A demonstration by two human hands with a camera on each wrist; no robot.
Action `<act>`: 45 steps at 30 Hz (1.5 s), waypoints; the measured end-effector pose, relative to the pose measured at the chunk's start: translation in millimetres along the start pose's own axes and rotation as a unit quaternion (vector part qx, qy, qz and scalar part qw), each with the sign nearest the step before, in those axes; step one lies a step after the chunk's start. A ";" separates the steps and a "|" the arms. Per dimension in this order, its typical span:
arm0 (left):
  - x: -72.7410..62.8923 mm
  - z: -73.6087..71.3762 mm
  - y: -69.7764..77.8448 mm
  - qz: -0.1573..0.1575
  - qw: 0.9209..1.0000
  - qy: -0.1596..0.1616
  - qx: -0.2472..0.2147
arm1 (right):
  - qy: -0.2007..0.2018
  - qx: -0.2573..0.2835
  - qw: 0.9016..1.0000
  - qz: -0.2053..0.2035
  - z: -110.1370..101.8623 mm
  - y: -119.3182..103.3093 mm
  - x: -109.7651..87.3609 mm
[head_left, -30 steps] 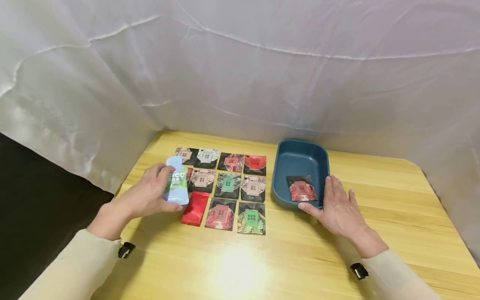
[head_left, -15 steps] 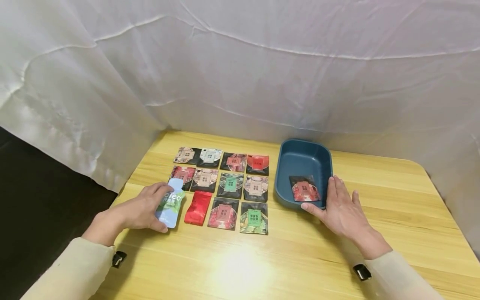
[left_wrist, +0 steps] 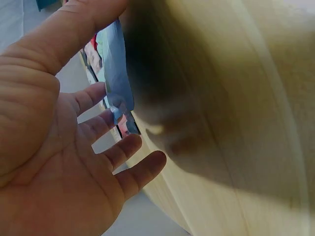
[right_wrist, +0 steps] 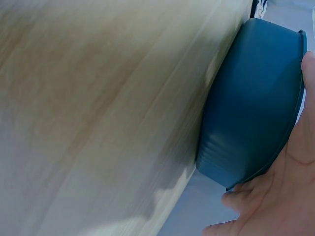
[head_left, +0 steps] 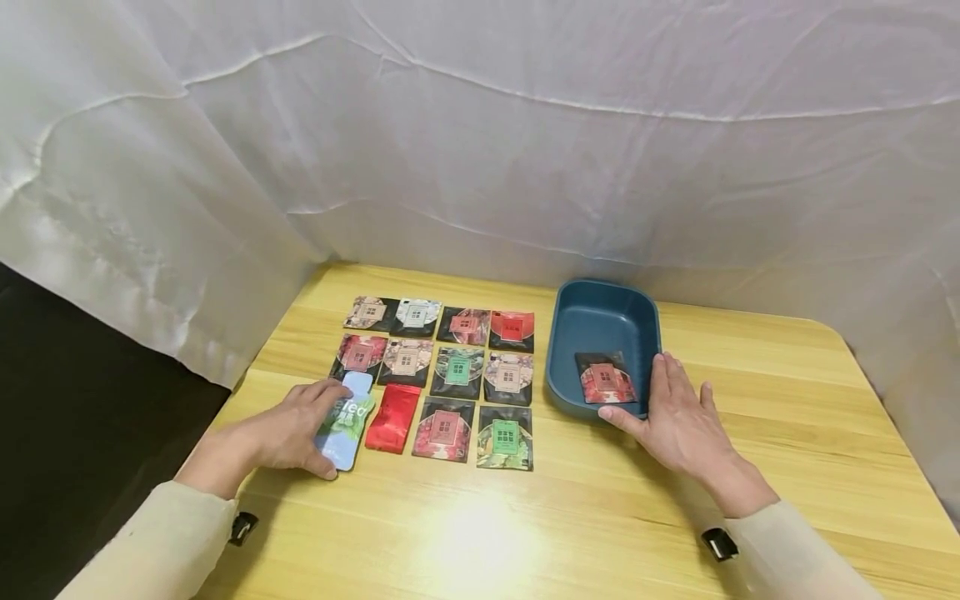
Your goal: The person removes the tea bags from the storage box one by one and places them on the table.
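My left hand [head_left: 288, 429] holds a light-blue tea sachet [head_left: 347, 429] with green leaf print, low over the table at the left of the sachet rows. Its thumb is at the near edge and its index finger near the far end; in the left wrist view the other fingers spread out beside the blue sachet [left_wrist: 117, 69]. My right hand [head_left: 686, 425] rests with straight fingers against the right side of a dark-blue tray [head_left: 564, 333], thumb at its near rim. A black-and-red sachet [head_left: 606, 379] lies inside the tray. The right wrist view shows the tray's outer wall [right_wrist: 251, 103].
Several flat sachets lie in rows left of the tray, among them a shiny red one [head_left: 393, 419], a green-labelled one [head_left: 506, 437] and a white-and-black one [head_left: 416, 317]. The wooden table [head_left: 600, 517] meets a pale curtain [head_left: 480, 167] at the back.
My left hand has brought the blue sachet down and nearer, off the sachets it overlapped, to beside the red one. The right hand has stayed at the tray.
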State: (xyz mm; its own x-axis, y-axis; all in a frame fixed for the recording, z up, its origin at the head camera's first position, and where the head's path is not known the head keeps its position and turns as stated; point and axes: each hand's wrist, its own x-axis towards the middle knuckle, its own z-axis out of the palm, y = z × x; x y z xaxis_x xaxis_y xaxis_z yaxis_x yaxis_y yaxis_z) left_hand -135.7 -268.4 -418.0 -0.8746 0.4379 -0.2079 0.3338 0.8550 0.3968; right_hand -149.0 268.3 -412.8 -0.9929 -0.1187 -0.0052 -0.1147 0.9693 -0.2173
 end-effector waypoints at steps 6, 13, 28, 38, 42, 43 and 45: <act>0.3 4.0 1.9 -0.009 1.000 -0.014 0.001 | -0.003 0.004 1.000 0.004 0.0 0.7 -0.7; -1.1 -4.2 6.9 -0.001 1.000 -0.005 0.014 | -0.006 0.006 1.000 0.005 -0.7 -0.3 -0.5; 103.0 -61.6 129.0 0.085 0.990 0.058 0.094 | -0.008 0.009 1.000 0.013 -0.5 -1.0 -2.1; 188.2 -32.7 240.4 0.161 0.976 0.015 0.147 | -0.008 -0.004 1.000 0.012 2.7 -5.3 -0.4; 209.0 -17.5 261.0 0.172 0.967 0.010 0.188 | -0.011 -0.010 1.000 0.010 3.4 -6.2 1.1; 213.5 -13.7 264.7 0.173 0.965 0.010 0.194 | -0.011 -0.012 1.000 0.009 3.5 -6.5 1.5; 221.5 -5.9 270.2 0.172 0.963 0.008 0.208 | -0.010 -0.014 1.000 0.006 3.9 -7.4 2.5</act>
State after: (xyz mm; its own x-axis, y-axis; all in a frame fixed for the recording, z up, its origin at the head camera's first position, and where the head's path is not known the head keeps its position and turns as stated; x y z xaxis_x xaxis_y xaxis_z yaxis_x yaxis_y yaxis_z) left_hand -241.2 58.1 -351.5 -0.6915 0.7134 -0.1138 0.7136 0.6990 0.0462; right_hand -150.5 260.0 -415.0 -0.9935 -0.1107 -0.0272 -0.1036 0.9764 -0.1897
